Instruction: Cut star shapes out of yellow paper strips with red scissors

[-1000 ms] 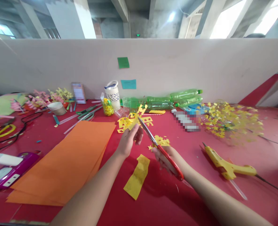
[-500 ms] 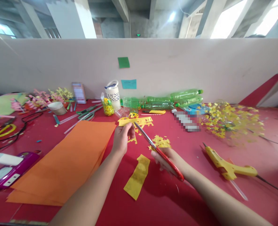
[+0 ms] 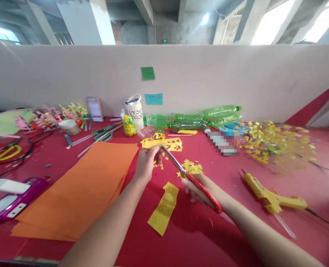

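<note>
While partly behind right hand [image 3: 206,183], yellow stars [image 3: 191,167]

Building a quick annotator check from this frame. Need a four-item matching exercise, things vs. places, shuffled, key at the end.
Things
1. Scissors
2. Glue gun
3. Orange paper
4. Blue note

Places
A. On the wall
B. In the right hand
C. Flat on the table, left of the left hand
D. Lying on the table, right of the right hand

Pairs: 1-B, 2-D, 3-C, 4-A
</note>
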The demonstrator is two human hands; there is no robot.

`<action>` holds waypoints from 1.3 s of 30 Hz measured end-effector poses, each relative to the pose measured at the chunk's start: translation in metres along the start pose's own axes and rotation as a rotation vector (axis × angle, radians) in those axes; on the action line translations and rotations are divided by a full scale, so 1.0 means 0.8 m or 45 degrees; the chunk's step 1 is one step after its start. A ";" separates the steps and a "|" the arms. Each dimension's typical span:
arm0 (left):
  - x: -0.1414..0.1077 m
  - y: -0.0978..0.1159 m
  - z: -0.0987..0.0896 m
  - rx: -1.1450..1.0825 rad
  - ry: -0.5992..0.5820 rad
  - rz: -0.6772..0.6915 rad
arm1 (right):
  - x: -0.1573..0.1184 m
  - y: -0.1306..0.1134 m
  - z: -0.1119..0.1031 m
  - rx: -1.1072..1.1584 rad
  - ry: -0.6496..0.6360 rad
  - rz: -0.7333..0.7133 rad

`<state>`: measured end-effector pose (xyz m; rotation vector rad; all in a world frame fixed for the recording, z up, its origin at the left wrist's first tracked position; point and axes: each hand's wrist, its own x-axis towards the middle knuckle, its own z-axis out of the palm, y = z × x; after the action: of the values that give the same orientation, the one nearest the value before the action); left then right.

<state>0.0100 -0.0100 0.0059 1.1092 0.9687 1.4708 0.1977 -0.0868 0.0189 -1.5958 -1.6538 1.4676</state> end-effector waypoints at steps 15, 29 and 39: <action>0.004 -0.004 -0.006 0.006 -0.042 0.034 | 0.002 -0.004 0.003 -0.041 0.072 0.019; 0.011 -0.001 -0.018 0.075 -0.125 -0.004 | 0.004 -0.002 -0.005 -0.093 -0.011 0.048; 0.011 0.000 -0.019 0.043 -0.137 -0.001 | 0.004 -0.004 -0.001 -0.063 0.053 0.005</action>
<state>-0.0053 -0.0015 0.0037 1.1995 0.9215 1.3843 0.1964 -0.0829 0.0207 -1.6455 -1.6767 1.3963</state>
